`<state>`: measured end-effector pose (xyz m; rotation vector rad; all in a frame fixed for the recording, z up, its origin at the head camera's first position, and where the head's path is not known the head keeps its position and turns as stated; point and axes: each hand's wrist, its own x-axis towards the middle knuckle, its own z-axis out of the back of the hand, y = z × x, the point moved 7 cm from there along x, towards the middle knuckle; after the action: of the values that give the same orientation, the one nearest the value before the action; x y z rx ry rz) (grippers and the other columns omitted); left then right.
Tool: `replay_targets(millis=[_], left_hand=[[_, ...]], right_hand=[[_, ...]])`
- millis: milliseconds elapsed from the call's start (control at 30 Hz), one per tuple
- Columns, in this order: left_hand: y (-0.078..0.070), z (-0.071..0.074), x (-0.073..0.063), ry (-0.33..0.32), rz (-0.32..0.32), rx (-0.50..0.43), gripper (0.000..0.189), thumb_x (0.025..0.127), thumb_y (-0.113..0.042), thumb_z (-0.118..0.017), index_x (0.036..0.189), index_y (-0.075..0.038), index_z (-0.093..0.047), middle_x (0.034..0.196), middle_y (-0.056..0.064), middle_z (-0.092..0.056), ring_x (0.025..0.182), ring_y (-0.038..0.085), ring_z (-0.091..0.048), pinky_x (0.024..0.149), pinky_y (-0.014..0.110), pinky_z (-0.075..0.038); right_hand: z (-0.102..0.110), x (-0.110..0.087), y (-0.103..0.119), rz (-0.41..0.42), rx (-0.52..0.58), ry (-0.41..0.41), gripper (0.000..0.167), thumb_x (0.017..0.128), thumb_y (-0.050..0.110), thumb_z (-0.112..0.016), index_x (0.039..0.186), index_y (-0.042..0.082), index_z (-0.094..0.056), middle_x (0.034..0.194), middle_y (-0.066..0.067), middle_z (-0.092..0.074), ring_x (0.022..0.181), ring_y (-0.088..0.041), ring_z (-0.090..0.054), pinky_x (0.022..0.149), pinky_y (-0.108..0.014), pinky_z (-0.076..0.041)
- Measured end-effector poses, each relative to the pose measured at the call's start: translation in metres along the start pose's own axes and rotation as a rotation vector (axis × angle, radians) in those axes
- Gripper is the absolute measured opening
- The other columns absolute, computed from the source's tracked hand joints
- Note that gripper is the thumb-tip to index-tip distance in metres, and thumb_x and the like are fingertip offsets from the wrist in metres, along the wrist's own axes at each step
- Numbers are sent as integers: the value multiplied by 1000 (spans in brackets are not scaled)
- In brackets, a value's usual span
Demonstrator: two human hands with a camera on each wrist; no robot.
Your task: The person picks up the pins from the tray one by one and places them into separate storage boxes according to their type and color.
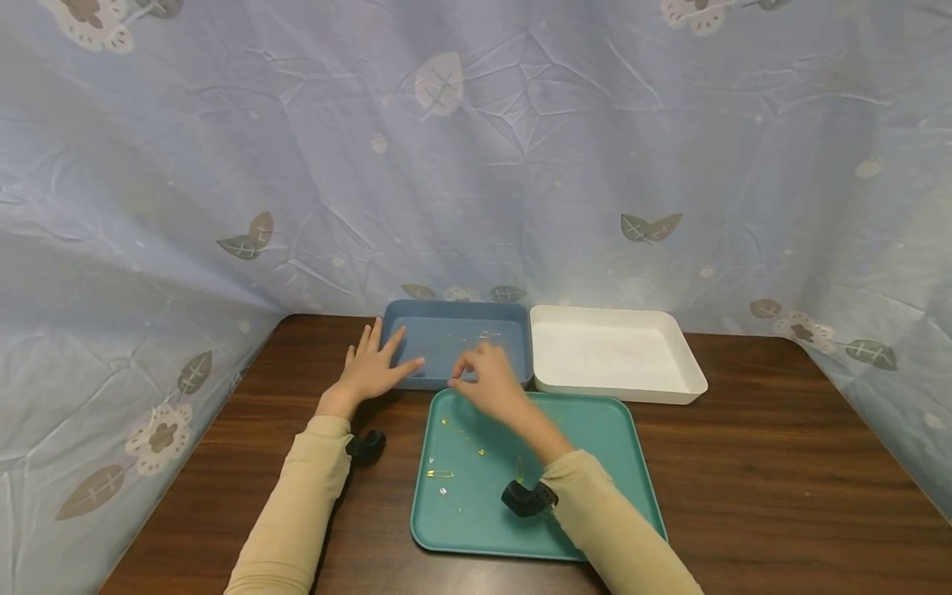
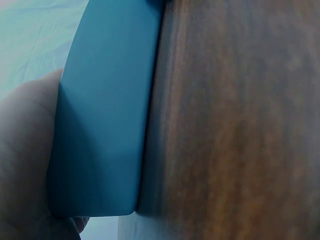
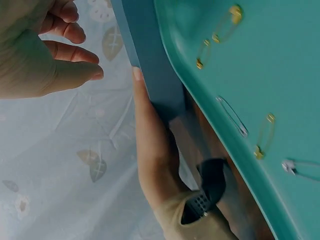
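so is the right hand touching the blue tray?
Apart: the right wrist view shows patterned cloth through a plain gap between the right hand and the blue tray.

Free room above white tray (image 1: 610, 355), right hand (image 1: 489, 380) a left-side obstacle

two hands are in view, one left hand (image 1: 368, 368) and one right hand (image 1: 491, 380), with two sleeves (image 1: 297, 496) and two black wrist-worn devices (image 1: 528, 500). there are three trays: one green tray (image 1: 483, 529), one blue tray (image 1: 457, 309), one white tray (image 1: 610, 347). the right wrist view shows five safety pins, three gold pins (image 3: 258, 151) and two silver pins (image 3: 243, 131). the tiny shiny pieces (image 1: 485, 334) are uncountable. one table (image 1: 781, 446), one patterned cloth (image 1: 521, 182).
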<state>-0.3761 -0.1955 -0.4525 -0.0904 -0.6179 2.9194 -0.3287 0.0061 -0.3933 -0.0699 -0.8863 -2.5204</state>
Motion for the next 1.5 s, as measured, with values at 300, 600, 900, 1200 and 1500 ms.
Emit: replay_targets(millis=[300, 600, 900, 1200, 1500], left_hand=[[0, 1, 0, -6, 0, 9, 88, 91, -70, -45, 158, -20, -16, 163, 20, 10, 150, 46, 4, 113, 72, -5], [1, 0, -1, -4, -4, 7, 87, 91, -70, -45, 158, -20, -16, 163, 20, 10, 150, 46, 4, 113, 72, -5], [1, -1, -1, -9, -14, -5, 88, 91, -70, -44, 158, -20, -17, 163, 21, 10, 150, 46, 4, 113, 72, -4], [1, -1, 0, -5, -13, -11, 88, 91, -70, -44, 157, -19, -17, 163, 21, 10, 149, 46, 5, 113, 72, -3], [1, 0, -1, -4, -15, -12, 88, 91, -69, -45, 157, -19, -18, 163, 21, 9, 149, 46, 4, 113, 72, -4]], right_hand=[[-19, -17, 15, 29, 29, 100, 10, 88, 20, -73, 85, 14, -66, 98, -13, -57, 88, -20, -43, 83, -41, -43], [-41, -28, 16, 40, -79, 229, 11, 83, 22, -78, 87, 15, -71, 97, -6, -57, 87, -18, -42, 69, -29, -40], [-55, -32, 18, 82, -178, 306, 13, 78, 20, -81, 89, 21, -75, 104, -3, -61, 92, -16, -45, 75, -28, -40], [-59, -34, 18, 92, -188, 314, 9, 78, 21, -81, 83, 22, -73, 100, 0, -60, 89, -14, -42, 73, -27, -37], [-58, -36, 17, 121, -173, 331, 14, 79, 20, -80, 71, 22, -69, 90, 3, -57, 85, -12, -40, 71, -27, -35]])
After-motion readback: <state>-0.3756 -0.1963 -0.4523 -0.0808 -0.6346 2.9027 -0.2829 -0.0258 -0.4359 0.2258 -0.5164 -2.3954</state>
